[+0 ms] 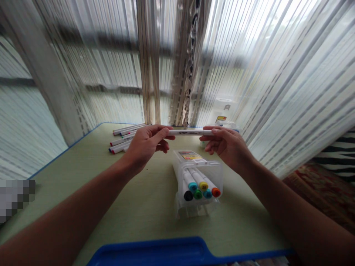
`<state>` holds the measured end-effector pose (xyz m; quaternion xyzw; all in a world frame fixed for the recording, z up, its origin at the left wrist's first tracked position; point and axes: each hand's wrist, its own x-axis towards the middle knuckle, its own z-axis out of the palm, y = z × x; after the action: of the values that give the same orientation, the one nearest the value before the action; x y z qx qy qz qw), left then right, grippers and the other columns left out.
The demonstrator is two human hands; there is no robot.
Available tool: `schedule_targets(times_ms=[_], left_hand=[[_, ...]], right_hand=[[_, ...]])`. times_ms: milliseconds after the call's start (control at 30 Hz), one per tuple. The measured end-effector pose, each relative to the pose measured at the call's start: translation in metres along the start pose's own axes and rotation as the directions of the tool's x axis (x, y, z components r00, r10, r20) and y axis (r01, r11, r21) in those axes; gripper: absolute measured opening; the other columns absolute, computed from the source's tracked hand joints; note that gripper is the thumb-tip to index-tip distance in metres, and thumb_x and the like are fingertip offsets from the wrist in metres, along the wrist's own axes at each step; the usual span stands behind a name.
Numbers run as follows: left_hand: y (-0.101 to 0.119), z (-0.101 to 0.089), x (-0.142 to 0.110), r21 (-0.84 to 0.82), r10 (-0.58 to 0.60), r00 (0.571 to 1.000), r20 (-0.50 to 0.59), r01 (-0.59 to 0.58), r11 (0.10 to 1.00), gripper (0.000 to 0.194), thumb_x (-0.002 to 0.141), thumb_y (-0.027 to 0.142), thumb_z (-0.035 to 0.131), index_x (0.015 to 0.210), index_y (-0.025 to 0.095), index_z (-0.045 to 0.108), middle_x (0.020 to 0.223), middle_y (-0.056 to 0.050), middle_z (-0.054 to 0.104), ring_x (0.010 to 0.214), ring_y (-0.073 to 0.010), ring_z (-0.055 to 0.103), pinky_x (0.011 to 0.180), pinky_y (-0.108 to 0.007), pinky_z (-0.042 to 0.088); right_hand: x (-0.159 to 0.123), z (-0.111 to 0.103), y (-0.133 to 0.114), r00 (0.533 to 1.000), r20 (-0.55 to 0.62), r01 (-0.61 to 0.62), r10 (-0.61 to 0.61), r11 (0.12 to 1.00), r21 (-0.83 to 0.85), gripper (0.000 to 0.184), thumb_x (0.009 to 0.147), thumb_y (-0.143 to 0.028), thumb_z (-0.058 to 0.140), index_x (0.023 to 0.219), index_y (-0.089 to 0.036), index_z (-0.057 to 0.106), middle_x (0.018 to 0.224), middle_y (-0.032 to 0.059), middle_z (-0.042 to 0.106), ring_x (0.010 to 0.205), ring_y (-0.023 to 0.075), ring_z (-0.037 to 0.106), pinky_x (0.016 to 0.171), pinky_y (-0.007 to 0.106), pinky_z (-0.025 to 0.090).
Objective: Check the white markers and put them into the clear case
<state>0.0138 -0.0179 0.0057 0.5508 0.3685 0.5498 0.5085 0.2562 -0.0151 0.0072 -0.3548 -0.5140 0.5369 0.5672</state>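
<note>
A white marker [188,132] is stretched level between my two hands, above the table. My left hand [148,142] pinches its left end between thumb and fingers. At the other end, my right hand [224,142] grips it the same way, so both tips are covered by fingers. Below the hands a clear plastic case [179,166] lies on its side, its open end toward me. Several markers with coloured caps, among them a yellow cap [203,185] and an orange cap [216,192], rest inside it.
More white markers [119,143] lie loose on the pale green table [133,210], left of my left hand. Behind my right hand stands another clear case [224,111]. A blue tray edge [155,253] runs along the front. Striped curtains [111,66] hang behind the table.
</note>
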Motion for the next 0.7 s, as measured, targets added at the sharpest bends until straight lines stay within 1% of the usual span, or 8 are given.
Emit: schedule_targets(times_ms=[167, 333, 467, 567, 700], left_hand=[[0.001, 0.0008, 0.0008, -0.033, -0.022, 1.0, -0.013, 0.021, 0.999, 0.023, 0.089, 0.027, 0.066, 0.101, 0.009, 0.073, 0.085, -0.011, 0.076, 0.055, -0.0112, 0.062, 0.053, -0.025, 0.05], [0.0023, 0.0018, -0.0006, -0.02, -0.017, 1.0, -0.011, 0.016, 1.0, 0.024, 0.09, 0.027, 0.065, 0.101, 0.008, 0.073, 0.084, -0.011, 0.075, 0.055, -0.0111, 0.061, 0.052, -0.024, 0.049], [0.0017, 0.0016, -0.0018, 0.072, 0.032, 0.999, 0.005, -0.033, 0.997, 0.024, 0.086, 0.028, 0.071, 0.1, 0.009, 0.073, 0.079, -0.006, 0.072, 0.053, -0.0091, 0.057, 0.051, -0.023, 0.047], [0.0013, 0.0015, -0.0026, 0.148, 0.083, 0.996, 0.026, -0.086, 0.985, 0.027, 0.082, 0.031, 0.075, 0.099, 0.01, 0.073, 0.075, -0.003, 0.068, 0.05, -0.0076, 0.053, 0.049, -0.023, 0.043], [0.0026, 0.0022, -0.0041, 0.221, 0.114, 0.992, 0.051, -0.123, 0.967, 0.029, 0.079, 0.035, 0.079, 0.093, 0.011, 0.073, 0.061, 0.002, 0.06, 0.048, -0.0076, 0.049, 0.048, -0.022, 0.04]], right_hand=[[0.0005, -0.0014, 0.0002, 1.0, 0.004, -0.018, 0.018, 0.999, 0.034, 0.024, 0.076, -0.022, 0.061, 0.094, -0.014, 0.075, 0.076, 0.0082, 0.079, 0.049, 0.0156, 0.069, 0.042, 0.023, 0.051], [0.0002, -0.0004, -0.0001, 1.0, -0.006, -0.01, 0.01, 1.0, 0.019, 0.023, 0.077, -0.023, 0.061, 0.093, -0.014, 0.074, 0.076, 0.0082, 0.079, 0.049, 0.0157, 0.069, 0.042, 0.023, 0.05], [-0.0001, 0.0014, 0.0006, 1.0, -0.005, 0.008, -0.008, 1.0, -0.004, 0.019, 0.076, -0.026, 0.069, 0.091, -0.015, 0.074, 0.075, 0.0073, 0.079, 0.047, 0.0149, 0.069, 0.04, 0.022, 0.05], [-0.0004, 0.0023, 0.0023, 1.0, 0.008, 0.028, -0.027, 1.0, -0.014, 0.021, 0.074, -0.03, 0.078, 0.089, -0.015, 0.075, 0.074, 0.0065, 0.079, 0.046, 0.014, 0.068, 0.04, 0.02, 0.05], [-0.0009, 0.0025, 0.0052, 0.998, 0.027, 0.058, -0.056, 0.997, -0.051, 0.025, 0.072, -0.033, 0.086, 0.088, -0.017, 0.075, 0.074, 0.005, 0.078, 0.047, 0.0128, 0.068, 0.04, 0.019, 0.05]])
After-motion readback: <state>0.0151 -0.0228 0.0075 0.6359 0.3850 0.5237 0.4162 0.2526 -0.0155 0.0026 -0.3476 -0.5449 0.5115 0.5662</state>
